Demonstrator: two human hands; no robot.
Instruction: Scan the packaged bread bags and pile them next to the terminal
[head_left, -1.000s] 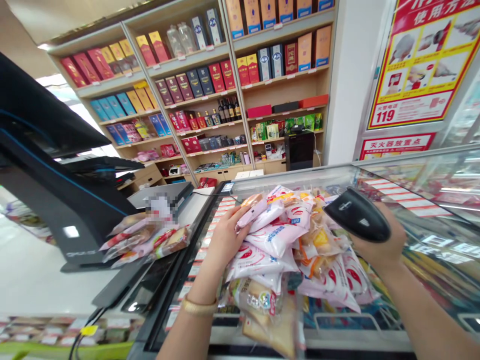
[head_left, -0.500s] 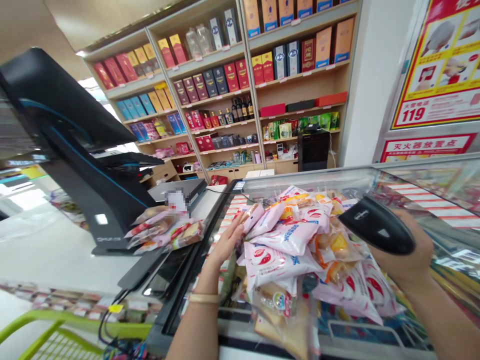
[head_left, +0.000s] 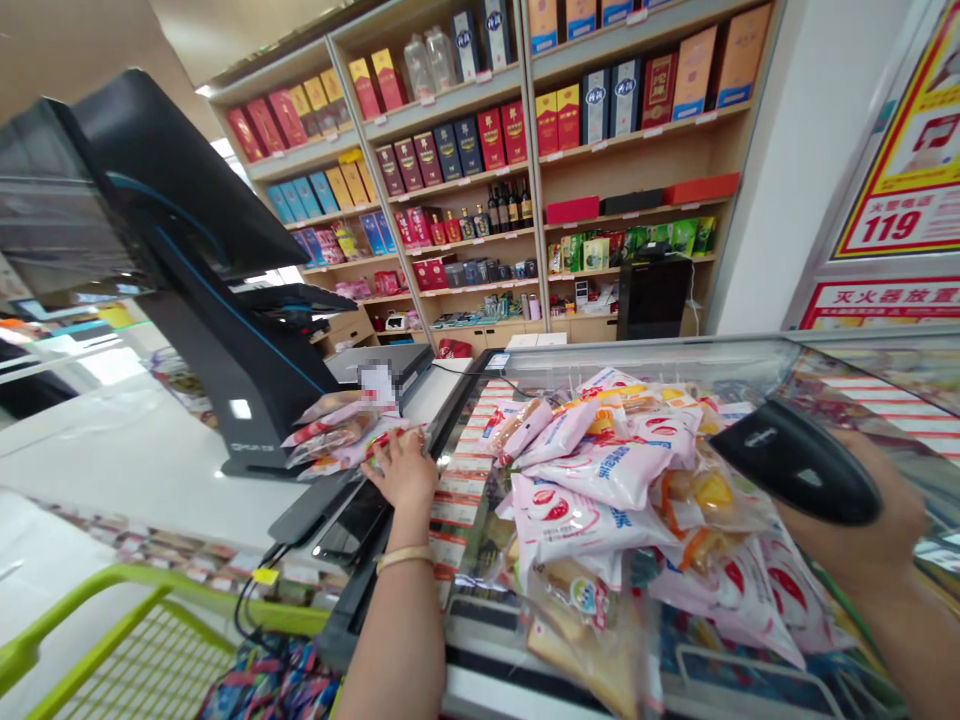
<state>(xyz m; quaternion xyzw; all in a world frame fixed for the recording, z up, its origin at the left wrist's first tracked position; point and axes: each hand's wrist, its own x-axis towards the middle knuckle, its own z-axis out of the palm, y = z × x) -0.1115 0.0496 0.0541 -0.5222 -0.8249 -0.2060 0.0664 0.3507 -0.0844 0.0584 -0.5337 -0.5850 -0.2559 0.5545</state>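
My left hand (head_left: 405,472) lies palm down with fingers spread over a bread packet (head_left: 384,440) at the counter's edge. The hand covers most of that packet, and I see no clear grip. Beside it, several more bread packets (head_left: 327,436) lean against the monitor stand. My right hand (head_left: 889,500) is wrapped around a black barcode scanner (head_left: 795,460), its head pointing left over the glass-topped case. Between my hands is a heap of packaged breads, with pink-white packets (head_left: 585,520) on top and a clear sandwich-bread packet (head_left: 577,620) in front.
A black checkout monitor (head_left: 187,190) stands on the white counter (head_left: 150,440). A dark phone (head_left: 352,525) lies near its edge. At lower left is a green shopping cart (head_left: 135,620). The glass-topped case (head_left: 757,350) fills the right, with boxed-goods shelves (head_left: 525,190) behind.
My left hand has moved left from beside the bread heap to a packet on the counter. My right hand still holds the scanner. The view has shifted slightly.
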